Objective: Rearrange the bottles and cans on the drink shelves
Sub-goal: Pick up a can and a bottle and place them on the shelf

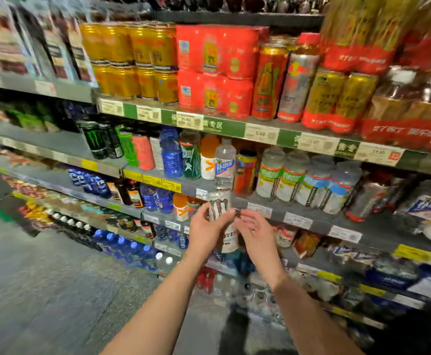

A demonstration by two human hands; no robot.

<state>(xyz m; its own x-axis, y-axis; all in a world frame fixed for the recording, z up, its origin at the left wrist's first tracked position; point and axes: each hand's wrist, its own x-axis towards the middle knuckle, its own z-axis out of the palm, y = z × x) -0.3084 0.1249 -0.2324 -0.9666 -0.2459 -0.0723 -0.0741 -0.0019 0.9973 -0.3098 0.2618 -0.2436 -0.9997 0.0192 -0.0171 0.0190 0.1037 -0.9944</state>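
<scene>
A tall white can (221, 208) with a claw logo is upright in front of the shelves, and my left hand (206, 230) grips it from the left. Just right of the can, my right hand (254, 233) hovers with straight, spread fingers; whether it touches the can I cannot tell. Behind the can, on the second shelf (281, 201), stand a clear water bottle (225, 162), an orange-capped bottle (209, 160), a green bottle (190, 156) and a blue bottle (170, 152). Black and green cans (99, 142) stand further left on that shelf.
The top shelf holds gold cans (132, 60), red multipacks (214, 70) and tall red and silver cans (283, 83). Clear bottles with green and blue labels (309, 180) fill the right of the second shelf. Lower shelves carry blue bottles (130, 248). A grey floor (43, 290) lies at the left.
</scene>
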